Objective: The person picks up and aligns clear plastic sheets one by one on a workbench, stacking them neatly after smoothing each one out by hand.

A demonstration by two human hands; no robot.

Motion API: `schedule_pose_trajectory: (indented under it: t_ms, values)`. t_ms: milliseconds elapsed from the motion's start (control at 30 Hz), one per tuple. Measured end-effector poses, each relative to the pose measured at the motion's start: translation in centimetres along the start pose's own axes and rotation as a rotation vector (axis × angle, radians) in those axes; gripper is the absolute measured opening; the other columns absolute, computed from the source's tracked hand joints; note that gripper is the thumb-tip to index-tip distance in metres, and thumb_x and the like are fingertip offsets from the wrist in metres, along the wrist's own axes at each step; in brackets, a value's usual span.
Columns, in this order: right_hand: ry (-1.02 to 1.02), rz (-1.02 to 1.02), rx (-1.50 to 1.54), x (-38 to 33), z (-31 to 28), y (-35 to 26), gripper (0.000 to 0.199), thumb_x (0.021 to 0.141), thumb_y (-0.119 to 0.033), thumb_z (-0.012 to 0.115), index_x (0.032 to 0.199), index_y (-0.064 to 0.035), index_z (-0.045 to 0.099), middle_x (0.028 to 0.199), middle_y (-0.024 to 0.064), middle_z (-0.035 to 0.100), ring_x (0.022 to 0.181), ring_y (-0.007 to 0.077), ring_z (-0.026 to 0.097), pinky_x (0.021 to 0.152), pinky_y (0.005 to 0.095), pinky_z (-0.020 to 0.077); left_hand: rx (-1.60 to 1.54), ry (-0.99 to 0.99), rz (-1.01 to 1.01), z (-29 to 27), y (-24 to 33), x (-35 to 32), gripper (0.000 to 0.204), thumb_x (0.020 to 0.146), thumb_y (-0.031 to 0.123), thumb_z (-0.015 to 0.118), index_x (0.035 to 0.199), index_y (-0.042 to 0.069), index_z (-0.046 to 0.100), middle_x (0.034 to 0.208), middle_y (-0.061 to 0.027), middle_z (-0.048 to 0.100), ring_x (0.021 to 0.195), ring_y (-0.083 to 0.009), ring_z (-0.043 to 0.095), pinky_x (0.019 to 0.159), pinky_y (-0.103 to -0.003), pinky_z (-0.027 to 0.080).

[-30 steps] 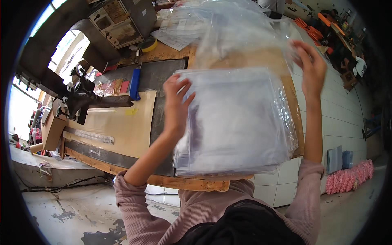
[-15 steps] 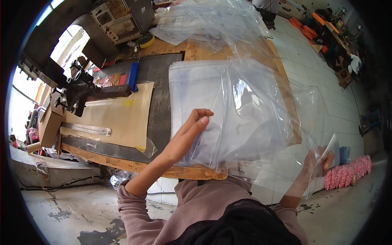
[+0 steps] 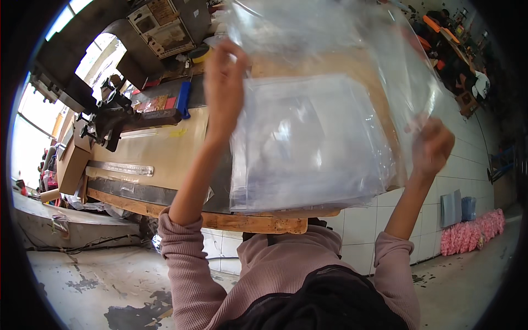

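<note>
A large clear plastic sheet, blurred by motion, is raised over the far part of the table between my two hands. My right hand is closed on its near right edge, out beyond the table's side. My left hand, also blurred, is up at the sheet's left side with its fingers curled in a pinch at the edge. Below them a stack of clear plastic sheets lies on the wooden table, its edges roughly lined up.
Left of the stack, a press-like machine with a clamp arm stands over a tan board. A steel ruler and a blue-handled tool lie there. A pink bundle sits on the floor at right. People work at the far right.
Both my hands have moved up and away from me, lifting the loose sheet off the stack toward the far side. My left hand has left the stack and closed at the sheet's edge.
</note>
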State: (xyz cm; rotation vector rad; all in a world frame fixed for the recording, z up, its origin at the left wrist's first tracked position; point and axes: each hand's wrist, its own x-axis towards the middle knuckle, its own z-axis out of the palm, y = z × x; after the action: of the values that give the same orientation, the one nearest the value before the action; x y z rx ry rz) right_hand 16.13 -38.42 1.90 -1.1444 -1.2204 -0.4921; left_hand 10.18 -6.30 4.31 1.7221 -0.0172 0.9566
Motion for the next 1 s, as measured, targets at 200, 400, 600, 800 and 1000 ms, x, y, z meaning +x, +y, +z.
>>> schedule_pose_trajectory:
  t_ms: [200, 400, 600, 800, 1000]
  values:
    - [0.353, 0.511, -0.162, 0.5, 3.0, -3.7, 0.012, 0.085, -0.003, 0.046, 0.089, 0.0025, 0.056, 0.099, 0.0211, 0.059, 0.077, 0.0195, 0.061, 0.050, 0.0232, 0.0466, -0.237, -0.019, -0.347, -3.7, 3.0, -1.8, 0.016, 0.089, 0.019, 0.044, 0.096, 0.005, 0.048, 0.098, -0.0028, 0.049, 0.091, -0.0107, 0.048, 0.076, -0.027, 0.043]
    - [0.282, 0.541, -0.516, -5.0, 2.7, -8.1, 0.016, 0.085, -0.003, 0.045, 0.095, 0.0045, 0.056, 0.097, 0.0172, 0.058, 0.084, 0.0183, 0.056, 0.070, 0.0275, 0.0459, -0.347, -0.261, -0.671, -4.6, 1.1, -8.4, 0.022, 0.091, 0.021, 0.042, 0.104, 0.003, 0.044, 0.132, -0.0152, 0.037, 0.124, -0.0255, 0.034, 0.094, -0.037, 0.036]
    - [0.482, 0.358, -1.173, -5.9, 5.5, -9.2, 0.019, 0.088, -0.005, 0.043, 0.096, 0.0051, 0.056, 0.101, 0.0171, 0.056, 0.099, 0.0248, 0.051, 0.086, 0.0341, 0.0406, 0.112, -0.398, -0.360, -4.9, 0.6, -13.2, 0.026, 0.087, 0.022, 0.048, 0.102, 0.001, 0.044, 0.134, -0.0297, 0.028, 0.131, -0.0363, 0.021, 0.102, -0.040, 0.021]
    - [-0.086, -0.204, -1.110, -10.8, 8.5, -11.6, 0.026, 0.090, -0.031, 0.041, 0.076, -0.0130, 0.054, 0.080, 0.0008, 0.057, 0.072, 0.0133, 0.052, 0.066, 0.0345, 0.0383, 0.404, -0.491, -0.237, -4.7, 3.9, -15.6, 0.017, 0.078, 0.012, 0.058, 0.080, -0.003, 0.051, 0.135, -0.0298, 0.026, 0.127, -0.0445, 0.023, 0.097, -0.043, 0.031]
    - [-0.387, -0.048, -0.876, -11.0, 12.1, -10.3, 0.024, 0.088, -0.027, 0.048, 0.078, -0.0116, 0.063, 0.076, -0.0010, 0.058, 0.069, 0.0090, 0.054, 0.054, 0.0191, 0.0383, 0.169, -0.449, -0.294, -4.4, 4.7, -16.2, 0.010, 0.079, 0.005, 0.053, 0.075, -0.003, 0.048, 0.134, -0.0289, 0.030, 0.127, -0.0454, 0.021, 0.096, -0.042, 0.032]
